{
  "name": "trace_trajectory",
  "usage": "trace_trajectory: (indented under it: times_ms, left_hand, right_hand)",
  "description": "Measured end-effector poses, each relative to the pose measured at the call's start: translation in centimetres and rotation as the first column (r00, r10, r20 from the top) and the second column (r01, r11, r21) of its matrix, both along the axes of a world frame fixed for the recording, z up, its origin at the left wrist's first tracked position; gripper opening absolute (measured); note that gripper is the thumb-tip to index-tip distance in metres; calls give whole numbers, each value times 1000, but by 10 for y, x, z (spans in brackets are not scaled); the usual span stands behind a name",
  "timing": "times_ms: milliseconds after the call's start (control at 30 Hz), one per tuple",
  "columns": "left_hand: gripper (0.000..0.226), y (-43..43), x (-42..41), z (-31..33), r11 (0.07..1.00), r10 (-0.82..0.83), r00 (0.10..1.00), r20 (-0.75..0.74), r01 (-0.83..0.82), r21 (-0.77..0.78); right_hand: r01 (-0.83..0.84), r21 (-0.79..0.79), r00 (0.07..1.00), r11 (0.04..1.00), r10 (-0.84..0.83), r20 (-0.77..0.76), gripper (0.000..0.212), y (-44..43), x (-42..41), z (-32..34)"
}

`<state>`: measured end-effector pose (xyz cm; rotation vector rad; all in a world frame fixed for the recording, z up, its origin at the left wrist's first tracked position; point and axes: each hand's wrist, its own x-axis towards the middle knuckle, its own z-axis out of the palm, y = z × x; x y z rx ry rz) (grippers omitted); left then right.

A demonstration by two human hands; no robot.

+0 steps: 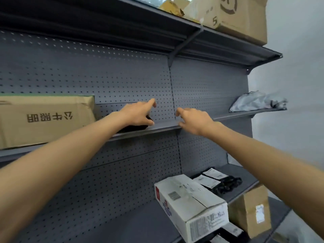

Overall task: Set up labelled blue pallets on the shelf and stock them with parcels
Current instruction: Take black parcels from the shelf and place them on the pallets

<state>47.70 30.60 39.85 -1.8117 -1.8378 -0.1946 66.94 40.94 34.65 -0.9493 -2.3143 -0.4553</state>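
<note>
Two bare hands reach up to the middle shelf [164, 125] of a grey metal rack, near the centre of the frame. The left hand [138, 114] has its index finger straight and its thumb spread away, and it grips nothing. It is over the right end of a flat black parcel [135, 128] that lies on the shelf; I cannot tell if it touches it. The right hand [194, 121] is just beside, at the shelf's front edge, with fingers loosely bent and nothing in them.

At the left of the frame a large cardboard box [43, 120] with printed characters stands on the same shelf. At the far right end lies a grey plastic mailer [257, 101]. Lower right, on the shelf below, there are a white carton [191, 206], black bags with white labels [222, 183] behind it, and a small brown box [250, 211]. More brown cartons [242, 16] stand on the top shelf, upper right.
</note>
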Motion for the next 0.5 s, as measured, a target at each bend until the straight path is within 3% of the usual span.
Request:
trace_trajectory:
  times_ms: [167,267,400,500]
  left_hand:
    - [73,-9,-13,-7,991,71,995,69,-79,112]
    - [76,-19,-22,-2,972,196,978,65,-202,117]
    - [87,-25,-45,1,880,451,867,211,-472,60]
    - [100,-13,-46,-8,818,558,770,310,-573,-49]
  right_hand:
    - [-219,40,976,975,219,11,38,15,-38,3]
    - [-289,28,957,957,289,10,40,22,-58,4]
    - [-329,38,944,943,328,30,41,31,-76,5]
    - [-301,5,951,954,299,80,43,44,-82,5]
